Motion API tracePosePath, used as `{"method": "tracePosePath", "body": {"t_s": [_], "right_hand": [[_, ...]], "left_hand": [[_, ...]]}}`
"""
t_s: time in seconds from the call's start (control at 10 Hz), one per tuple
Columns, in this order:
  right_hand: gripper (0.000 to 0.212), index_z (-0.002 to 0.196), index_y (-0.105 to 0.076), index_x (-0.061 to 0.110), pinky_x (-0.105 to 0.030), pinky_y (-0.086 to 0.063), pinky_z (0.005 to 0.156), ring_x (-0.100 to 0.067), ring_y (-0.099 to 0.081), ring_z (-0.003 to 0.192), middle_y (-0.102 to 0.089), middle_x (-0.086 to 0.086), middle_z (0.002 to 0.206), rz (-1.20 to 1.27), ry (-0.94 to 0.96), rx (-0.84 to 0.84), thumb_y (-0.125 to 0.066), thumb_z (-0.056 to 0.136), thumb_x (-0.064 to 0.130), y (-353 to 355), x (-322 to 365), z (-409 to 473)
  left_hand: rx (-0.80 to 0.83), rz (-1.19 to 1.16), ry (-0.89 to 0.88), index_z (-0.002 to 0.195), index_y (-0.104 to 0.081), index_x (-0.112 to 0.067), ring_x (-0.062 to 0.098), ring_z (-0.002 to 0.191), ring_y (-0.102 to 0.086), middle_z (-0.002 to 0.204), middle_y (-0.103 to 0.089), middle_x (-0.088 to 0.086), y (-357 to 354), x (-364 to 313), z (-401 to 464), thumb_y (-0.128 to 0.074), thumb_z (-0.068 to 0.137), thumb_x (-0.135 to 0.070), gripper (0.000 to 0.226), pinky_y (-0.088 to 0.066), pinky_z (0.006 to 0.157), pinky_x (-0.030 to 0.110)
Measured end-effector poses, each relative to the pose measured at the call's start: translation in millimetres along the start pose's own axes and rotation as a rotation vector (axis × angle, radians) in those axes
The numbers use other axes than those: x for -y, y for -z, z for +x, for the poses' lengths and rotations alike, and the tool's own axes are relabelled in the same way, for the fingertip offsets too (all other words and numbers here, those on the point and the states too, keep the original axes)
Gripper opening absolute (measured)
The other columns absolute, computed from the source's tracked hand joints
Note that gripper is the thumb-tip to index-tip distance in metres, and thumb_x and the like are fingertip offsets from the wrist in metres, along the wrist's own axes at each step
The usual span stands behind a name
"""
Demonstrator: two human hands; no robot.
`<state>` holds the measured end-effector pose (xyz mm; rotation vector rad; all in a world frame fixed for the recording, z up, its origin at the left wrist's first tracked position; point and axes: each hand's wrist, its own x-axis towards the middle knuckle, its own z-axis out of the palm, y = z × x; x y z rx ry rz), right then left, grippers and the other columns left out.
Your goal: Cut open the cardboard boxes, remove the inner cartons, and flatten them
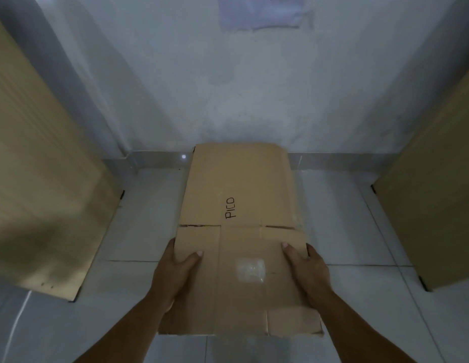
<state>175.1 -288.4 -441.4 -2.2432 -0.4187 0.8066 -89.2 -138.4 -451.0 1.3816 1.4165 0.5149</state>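
My left hand (175,268) grips the left edge of the flattened carton (238,231), thumb on top, fingers curled under; my right hand (305,265) clamps the opposite edge likewise. The carton (marked "PICO") stretches away from me over the tiled floor (346,231), its far end near the wall (228,87). Left of the carton leans a cardboard sheet (39,179); right of it stands another cardboard panel (437,192).
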Motion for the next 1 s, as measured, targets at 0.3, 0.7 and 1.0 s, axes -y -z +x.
{"method": "tracePosePath", "body": {"t_s": [0.3, 0.7, 1.0], "right_hand": [[0.097, 0.141, -0.049, 0.027, -0.051, -0.048, 0.102, -0.031, -0.057, 0.119, -0.060, -0.005, 0.135, 0.008, -0.022, 0.025, -0.050, 0.067, 0.091, -34.8, -22.3, 45.0], [0.080, 0.135, -0.053, 0.025, -0.048, -0.049, 0.100, -0.029, -0.060, 0.114, -0.063, -0.004, 0.128, 0.002, -0.023, 0.063, -0.057, 0.078, 0.079, -55.6, -27.4, 80.0], [0.102, 0.155, -0.023, 0.025, -0.049, -0.042, 0.105, -0.036, -0.048, 0.131, -0.050, -0.011, 0.147, -0.326, -0.020, -0.051, -0.049, 0.076, 0.084, -61.4, -24.3, 81.7]], "left_hand": [[0.009, 0.014, 0.031, 0.132, -0.050, -0.041, 0.022, 0.110, -0.062, 0.121, -0.063, -0.008, -21.9, 37.2, 45.6, -0.077, 0.077, -0.057, 0.064, -0.051, 0.098, 0.049], [0.022, 0.075, 0.061, 0.137, -0.047, -0.037, 0.021, 0.110, -0.061, 0.120, -0.063, -0.008, -32.3, 46.4, 83.3, -0.078, 0.080, -0.049, 0.065, -0.049, 0.100, 0.047], [-0.083, 0.384, 0.069, 0.156, -0.027, -0.024, 0.032, 0.138, -0.043, 0.154, -0.042, 0.007, -33.5, 41.8, 82.1, -0.073, 0.082, -0.055, 0.093, -0.037, 0.112, 0.049]]}}
